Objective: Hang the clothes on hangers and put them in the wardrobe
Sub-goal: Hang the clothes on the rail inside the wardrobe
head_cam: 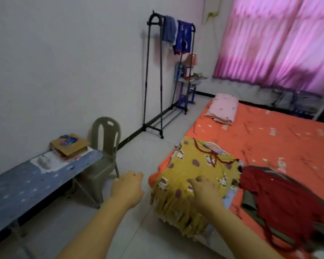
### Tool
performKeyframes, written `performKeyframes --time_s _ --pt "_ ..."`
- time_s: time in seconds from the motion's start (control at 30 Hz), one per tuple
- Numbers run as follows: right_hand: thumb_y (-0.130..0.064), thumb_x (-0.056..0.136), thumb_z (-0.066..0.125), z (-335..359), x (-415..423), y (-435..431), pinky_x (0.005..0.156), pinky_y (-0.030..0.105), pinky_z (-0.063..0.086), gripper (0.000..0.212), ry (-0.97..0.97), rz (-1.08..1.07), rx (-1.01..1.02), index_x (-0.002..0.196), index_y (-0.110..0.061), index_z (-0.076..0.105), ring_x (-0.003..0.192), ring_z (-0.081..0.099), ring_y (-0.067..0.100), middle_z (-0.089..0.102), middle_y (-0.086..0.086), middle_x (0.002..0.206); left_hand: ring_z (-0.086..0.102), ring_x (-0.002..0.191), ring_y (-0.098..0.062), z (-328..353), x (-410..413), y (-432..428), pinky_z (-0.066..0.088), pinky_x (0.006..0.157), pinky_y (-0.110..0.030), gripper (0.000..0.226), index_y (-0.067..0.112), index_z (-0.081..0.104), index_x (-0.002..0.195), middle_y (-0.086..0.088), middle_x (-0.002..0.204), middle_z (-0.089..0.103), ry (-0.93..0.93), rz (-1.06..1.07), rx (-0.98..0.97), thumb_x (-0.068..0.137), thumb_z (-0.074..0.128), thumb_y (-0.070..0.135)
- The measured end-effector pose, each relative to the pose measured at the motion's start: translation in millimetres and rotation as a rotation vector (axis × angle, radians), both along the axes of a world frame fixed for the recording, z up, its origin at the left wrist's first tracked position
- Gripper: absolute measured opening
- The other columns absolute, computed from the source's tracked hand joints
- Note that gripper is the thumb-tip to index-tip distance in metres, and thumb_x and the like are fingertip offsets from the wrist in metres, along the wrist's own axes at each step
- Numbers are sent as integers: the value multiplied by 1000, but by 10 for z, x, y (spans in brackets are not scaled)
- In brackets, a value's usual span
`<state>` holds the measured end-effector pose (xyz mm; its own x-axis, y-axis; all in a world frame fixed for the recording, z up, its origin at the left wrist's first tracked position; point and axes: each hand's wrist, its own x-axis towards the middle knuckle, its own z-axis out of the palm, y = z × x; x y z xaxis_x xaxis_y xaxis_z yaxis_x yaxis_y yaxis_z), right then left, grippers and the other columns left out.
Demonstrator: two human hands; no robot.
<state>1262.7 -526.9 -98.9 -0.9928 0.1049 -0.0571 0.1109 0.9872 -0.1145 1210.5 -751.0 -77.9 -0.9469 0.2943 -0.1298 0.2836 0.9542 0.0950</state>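
Observation:
A yellow patterned garment (191, 165) lies on the near corner of the bed (281, 143), partly draped over its edge, with a red hanger (212, 156) on top of it. My right hand (204, 191) rests on the yellow garment with fingers spread. My left hand (128, 187) hovers above the floor to the left of the bed, fingers relaxed and holding nothing. A dark red garment (277, 191) lies to the right on the bed. A black clothes rack (157, 75) stands by the far wall with blue clothes (176, 34) hanging on it.
A blue ironing board (32, 182) with a cardboard box (69, 143) stands at left, a grey plastic chair (103, 146) beside it. A pink folded blanket (223, 108) lies at the bed's far end. Pink curtains (281, 40) cover the window. A small shelf (187, 79) stands in the corner.

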Motion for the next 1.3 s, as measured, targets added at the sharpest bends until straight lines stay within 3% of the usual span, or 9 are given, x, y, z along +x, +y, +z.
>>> performKeyframes --time_s 0.23,0.5,0.93,1.3 --pt "-35 92 52 -92 -65 1372 98 37 37 53 -24 -196 -12 142 -28 36 125 41 25 42 3 138 46 119 -27 -66 -405 1587 41 94 -40 53 25 40 135 -4 134 45 -59 -183 25 85 53 37" --pt "-40 92 53 -384 -632 2118 101 37 34 55 -67 -296 -29 143 -28 34 127 39 25 38 3 143 47 119 -22 -428 -1217 2592 41 95 -37 51 25 39 136 0 132 48 -55 -328 -3 90 54 39" --pt "-38 94 51 -710 -2254 2839 103 38 34 56 -186 -389 -38 145 -27 30 129 37 26 38 3 143 47 117 -24 -844 -3052 3447 41 91 -37 43 22 45 131 -2 127 49 -178 -460 13 90 53 34" --pt "-38 90 56 -1184 -3525 3555 100 37 40 56 -296 -322 -101 140 -24 37 123 43 26 43 5 138 49 114 -25 -1322 -4127 4095 43 88 -37 45 16 43 131 -4 127 49 -294 -384 -20 90 52 32"
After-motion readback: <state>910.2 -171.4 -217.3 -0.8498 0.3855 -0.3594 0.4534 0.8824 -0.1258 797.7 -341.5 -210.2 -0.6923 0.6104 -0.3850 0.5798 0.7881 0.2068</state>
